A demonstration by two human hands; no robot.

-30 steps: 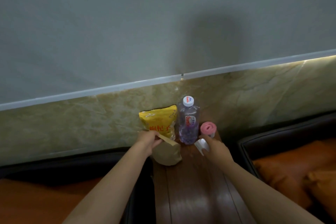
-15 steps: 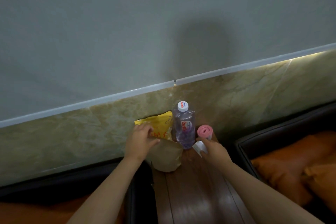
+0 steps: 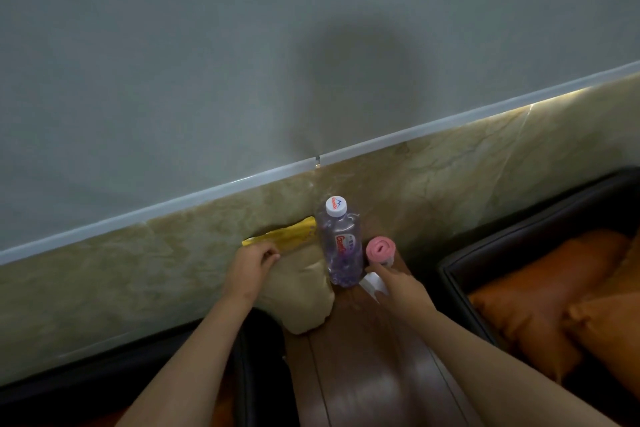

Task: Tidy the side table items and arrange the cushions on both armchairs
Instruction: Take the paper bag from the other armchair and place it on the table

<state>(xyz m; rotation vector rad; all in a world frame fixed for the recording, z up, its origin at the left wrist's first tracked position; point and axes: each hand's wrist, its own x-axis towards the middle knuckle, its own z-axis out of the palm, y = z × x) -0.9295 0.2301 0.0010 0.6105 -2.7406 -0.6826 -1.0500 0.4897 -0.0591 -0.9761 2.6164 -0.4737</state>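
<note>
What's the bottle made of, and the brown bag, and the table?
The bottle looks like clear plastic: you see through it. The brown bag seems matte paper, creased and crumpled. The table looks like polished dark wood, shiny with plank lines.

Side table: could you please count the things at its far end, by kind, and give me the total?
Bags: 2 (yellow snack bag, brown paper bag)
Bottles: 1 (clear water bottle)
Rolls: 1 (pink roll)
Small white item: 1, held in the right hand's fingers, kind unclear
Total: 5
</note>
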